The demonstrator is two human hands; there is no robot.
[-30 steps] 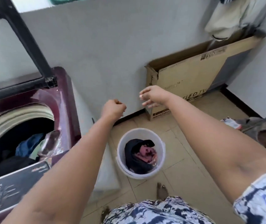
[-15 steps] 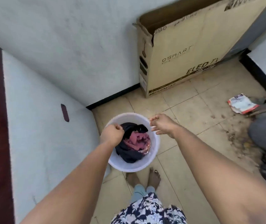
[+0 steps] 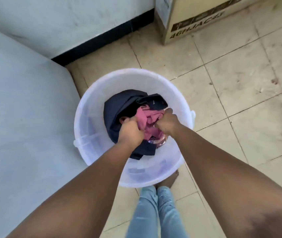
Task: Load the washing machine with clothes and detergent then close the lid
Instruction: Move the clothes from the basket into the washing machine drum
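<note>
Left hand: I see my left hand (image 3: 131, 133) down inside the bucket (image 3: 92, 117), fist closed on a fold of the pink garment (image 3: 149, 120), and perhaps some dark cloth with it.
Right hand: my right hand (image 3: 166, 123) is also clenched, on the other side of the same pink bundle, just beside the left.
Clothes: the pink garment lies on top of a dark navy garment (image 3: 118, 107) at the bottom of the bucket; a bit of shiny patterned fabric (image 3: 159, 142) peeks out just below my fists.
Washer: the opening is out of view; only a pale grey panel (image 3: 25, 109) fills the left side, touching or nearly touching the bucket, which I take to be the machine's side.
Step, as I judge it: lifting a handful of laundry to carry across to the drum.
Risk, tangling: the pink piece looks wrapped into the navy one, so pulling could drag that up half-held and drop it on the floor (image 3: 239, 100).
Risk, dirt: the tiles to the right carry dark specks and debris, so anything dropped would pick up grime.
Risk, bucket: it is light plastic and could lift or tip if the cloth snags.
Risk, leftovers: the shiny piece may stay behind unnoticed.
</note>
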